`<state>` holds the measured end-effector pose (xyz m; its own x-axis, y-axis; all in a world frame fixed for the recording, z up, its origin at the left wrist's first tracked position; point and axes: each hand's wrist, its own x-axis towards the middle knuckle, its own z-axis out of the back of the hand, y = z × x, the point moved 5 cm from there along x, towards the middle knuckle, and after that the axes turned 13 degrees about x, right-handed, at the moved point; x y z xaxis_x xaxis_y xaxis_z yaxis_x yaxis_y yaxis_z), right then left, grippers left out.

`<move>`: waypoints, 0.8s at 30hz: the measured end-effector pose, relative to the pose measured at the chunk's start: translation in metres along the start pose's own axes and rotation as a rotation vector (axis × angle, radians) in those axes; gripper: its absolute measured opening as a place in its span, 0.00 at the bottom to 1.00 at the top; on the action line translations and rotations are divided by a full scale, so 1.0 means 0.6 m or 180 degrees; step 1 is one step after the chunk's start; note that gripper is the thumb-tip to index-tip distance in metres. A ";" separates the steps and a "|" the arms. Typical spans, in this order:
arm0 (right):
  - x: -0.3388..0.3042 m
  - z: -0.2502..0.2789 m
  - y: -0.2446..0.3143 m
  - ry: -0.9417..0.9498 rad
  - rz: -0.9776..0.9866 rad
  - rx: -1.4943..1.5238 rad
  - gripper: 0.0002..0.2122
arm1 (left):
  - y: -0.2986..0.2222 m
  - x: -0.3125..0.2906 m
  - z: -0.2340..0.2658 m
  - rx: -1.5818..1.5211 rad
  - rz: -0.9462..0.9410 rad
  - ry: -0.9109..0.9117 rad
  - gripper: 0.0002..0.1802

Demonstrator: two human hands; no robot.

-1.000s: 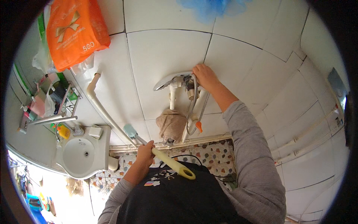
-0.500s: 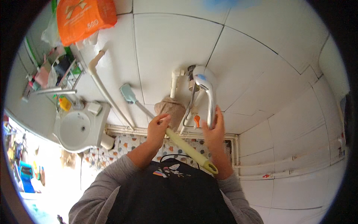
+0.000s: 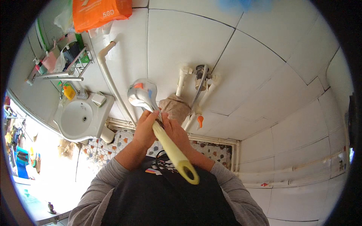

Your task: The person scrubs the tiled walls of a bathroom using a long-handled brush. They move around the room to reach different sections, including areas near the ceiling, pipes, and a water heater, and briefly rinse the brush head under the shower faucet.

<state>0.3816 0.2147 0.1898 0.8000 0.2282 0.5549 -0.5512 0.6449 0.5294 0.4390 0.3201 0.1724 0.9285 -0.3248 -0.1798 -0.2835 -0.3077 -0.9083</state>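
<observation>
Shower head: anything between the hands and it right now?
Nothing visible. Both hands, left hand and right hand, are already closed around the neck of the chrome shower head, with the yellow brush handle held in the same grip, passing between them.

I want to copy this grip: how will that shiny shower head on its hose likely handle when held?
The chrome shower head looks smooth and glossy, so probably slippery, more so if wet. Its metal hose hangs in a curve from the wall fitting, so it is likely floppy and may tug sideways. Both the left hand and right hand close around it, suggesting it needs steadying.
</observation>
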 end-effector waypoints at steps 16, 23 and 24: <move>0.106 0.095 -0.367 -0.0770 -0.2442 0.6962 0.20 | -0.032 -0.016 0.068 -0.0023 -0.0193 0.0522 0.20; 0.113 0.102 -0.369 -0.0956 -0.2718 0.6064 0.17 | -0.032 -0.034 0.065 0.0299 -0.0408 0.0425 0.19; 0.102 0.112 -0.381 -0.0846 -0.2885 0.5839 0.17 | -0.033 -0.035 0.062 0.0402 -0.0425 0.0412 0.19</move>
<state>0.5407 0.0324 0.1457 0.9688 0.1362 -0.2069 0.2165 -0.8714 0.4401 0.4343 0.3663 0.1798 0.9150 -0.4033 -0.0123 -0.1204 -0.2439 -0.9623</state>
